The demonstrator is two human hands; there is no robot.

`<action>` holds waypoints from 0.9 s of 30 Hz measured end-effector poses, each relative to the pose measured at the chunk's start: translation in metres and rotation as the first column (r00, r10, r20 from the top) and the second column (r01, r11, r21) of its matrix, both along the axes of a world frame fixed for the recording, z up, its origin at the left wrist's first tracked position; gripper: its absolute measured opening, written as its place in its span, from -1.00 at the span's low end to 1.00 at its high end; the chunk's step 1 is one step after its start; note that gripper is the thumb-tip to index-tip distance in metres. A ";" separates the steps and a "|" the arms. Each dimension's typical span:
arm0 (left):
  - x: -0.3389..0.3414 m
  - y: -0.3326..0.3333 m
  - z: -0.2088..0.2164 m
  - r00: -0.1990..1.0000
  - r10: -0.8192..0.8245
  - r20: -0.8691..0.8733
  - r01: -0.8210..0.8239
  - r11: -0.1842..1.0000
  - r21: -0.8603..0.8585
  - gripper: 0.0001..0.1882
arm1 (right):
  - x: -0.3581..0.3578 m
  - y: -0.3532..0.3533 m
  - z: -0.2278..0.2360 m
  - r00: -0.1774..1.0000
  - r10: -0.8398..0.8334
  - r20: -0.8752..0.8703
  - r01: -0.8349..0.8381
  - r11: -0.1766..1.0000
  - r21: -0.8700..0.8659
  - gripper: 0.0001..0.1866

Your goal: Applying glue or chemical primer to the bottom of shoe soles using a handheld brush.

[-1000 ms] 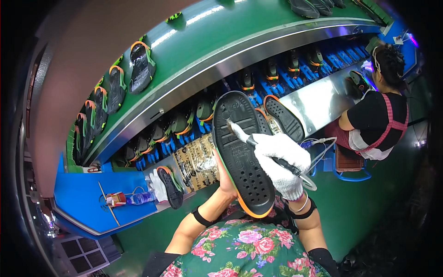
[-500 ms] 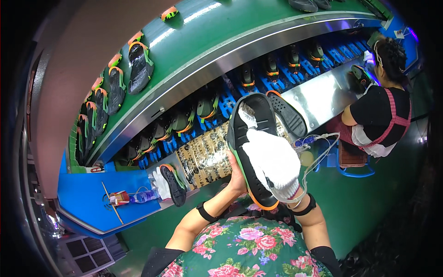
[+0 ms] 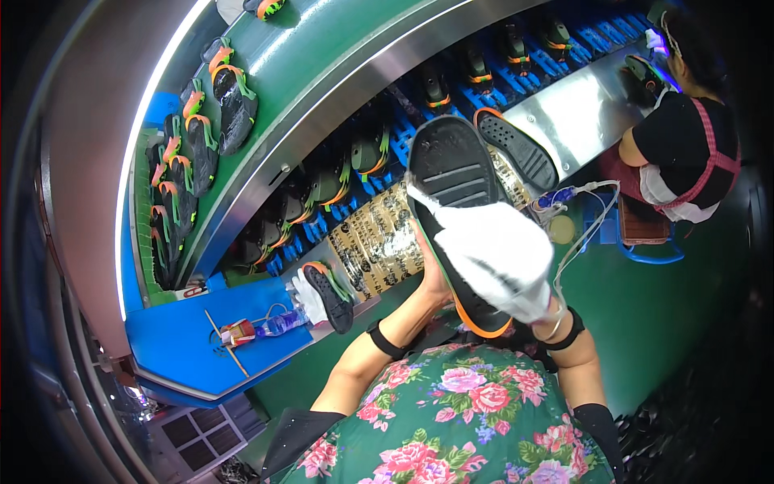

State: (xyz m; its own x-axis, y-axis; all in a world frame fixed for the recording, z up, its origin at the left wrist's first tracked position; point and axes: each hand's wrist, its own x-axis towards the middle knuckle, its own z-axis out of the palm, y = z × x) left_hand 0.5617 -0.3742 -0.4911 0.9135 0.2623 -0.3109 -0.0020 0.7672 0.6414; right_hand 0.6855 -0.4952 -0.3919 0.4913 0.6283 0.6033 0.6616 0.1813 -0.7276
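Note:
A black shoe sole (image 3: 451, 157) with a green side and an orange rim at its near end is held up in front of me, tilted. My left hand (image 3: 434, 273) grips its left side, the fingers mostly hidden behind it. My right hand (image 3: 504, 258), in a white glove, is closed over the right and middle part of the sole. From the glove a thin white brush (image 3: 420, 198) reaches to the sole's left edge; its bristles are hard to make out. A pale tube (image 3: 564, 278) runs beside my right wrist.
Another sole (image 3: 520, 149) lies on the metal ledge, and one (image 3: 329, 298) stands by a bottle (image 3: 282, 323) on the blue table (image 3: 177, 343). Shoes line the blue rack (image 3: 403, 149) and green belt (image 3: 322, 48). A co-worker (image 3: 685, 137) sits at the right.
The brush tip has gone from the sole's far inner surface to its left edge. The sole has tilted and both hands sit slightly further right in view, which has shifted.

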 end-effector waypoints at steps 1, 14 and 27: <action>0.001 0.001 -0.003 0.999 0.029 0.025 -0.027 0.998 -0.059 0.14 | 0.003 -0.003 0.000 0.995 0.044 -0.087 -0.043 0.999 0.014 -0.71; 0.005 0.001 -0.021 0.955 0.042 0.294 0.067 0.934 -0.351 0.13 | -0.006 -0.001 -0.018 0.993 0.094 -0.071 -0.091 0.995 0.048 -0.53; 0.000 0.013 -0.025 0.996 0.073 0.056 -0.068 0.994 -0.084 0.08 | 0.003 -0.005 -0.016 0.994 0.107 -0.002 -0.107 0.994 0.024 -0.60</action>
State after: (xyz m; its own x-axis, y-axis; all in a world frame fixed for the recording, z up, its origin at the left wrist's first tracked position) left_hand 0.5619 -0.3611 -0.5165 0.9111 0.3024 -0.2802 -0.0936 0.8137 0.5737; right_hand 0.6883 -0.4998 -0.4083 0.4239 0.6628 0.6173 0.6354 0.2680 -0.7242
